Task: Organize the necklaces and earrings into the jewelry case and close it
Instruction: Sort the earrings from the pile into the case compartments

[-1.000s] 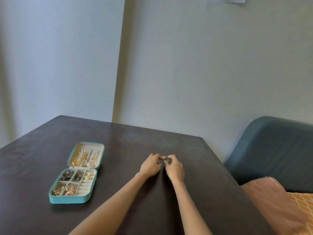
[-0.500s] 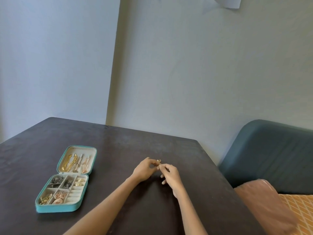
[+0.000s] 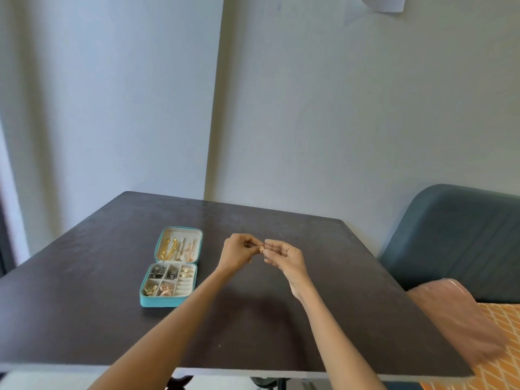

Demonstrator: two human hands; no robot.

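Two hands, left hand (image 3: pixel 235 253) and right hand (image 3: pixel 284 256), together pinch one small gold earring (image 3: pixel 261 249), maybe a ring, above the tabletop (image 3: pixel 84 319) middle; one open teal jewelry case (image 3: pixel 171 267) lies left

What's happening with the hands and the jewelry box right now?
Left hand and right hand pinch a small gold earring above the table. Teal jewelry case open, left of hands. Path clear.

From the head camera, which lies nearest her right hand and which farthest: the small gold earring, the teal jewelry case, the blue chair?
1. Gold earring, pinched at the right hand's fingertips.
2. Teal jewelry case, open, to its left on the table.
3. Blue chair, beyond the table's right edge.
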